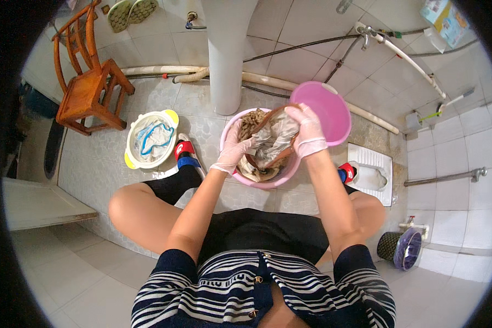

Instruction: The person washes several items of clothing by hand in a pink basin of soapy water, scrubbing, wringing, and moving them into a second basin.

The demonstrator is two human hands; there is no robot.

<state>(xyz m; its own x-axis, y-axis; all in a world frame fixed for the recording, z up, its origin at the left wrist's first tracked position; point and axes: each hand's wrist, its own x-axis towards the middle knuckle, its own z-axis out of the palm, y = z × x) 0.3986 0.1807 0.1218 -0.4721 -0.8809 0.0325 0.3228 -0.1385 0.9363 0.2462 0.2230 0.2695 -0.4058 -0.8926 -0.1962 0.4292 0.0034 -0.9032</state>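
Note:
A pink basin (255, 183) stands on the floor between my feet, with bunched brown and beige cloth (253, 121) in it. Over the basin, a crumpled grey-white fabric piece with a brown edge (281, 134) is stretched between my hands; its exact kind does not show. My left hand (232, 150), in a thin translucent glove, is closed at the fabric's left side. Gloved the same way, my right hand (310, 131) grips the upper right part by the brown edge, thumb inside. Part of the fabric hides the basin's contents.
Behind the basin on the right is a pink-purple bucket (333, 117). A white tub with yellow handles (131, 146) holds white, blue-edged stuff at left. Also around are a wooden chair (87, 90), a white pipe column (225, 60), a squat toilet (374, 159) and a lined bin (407, 249).

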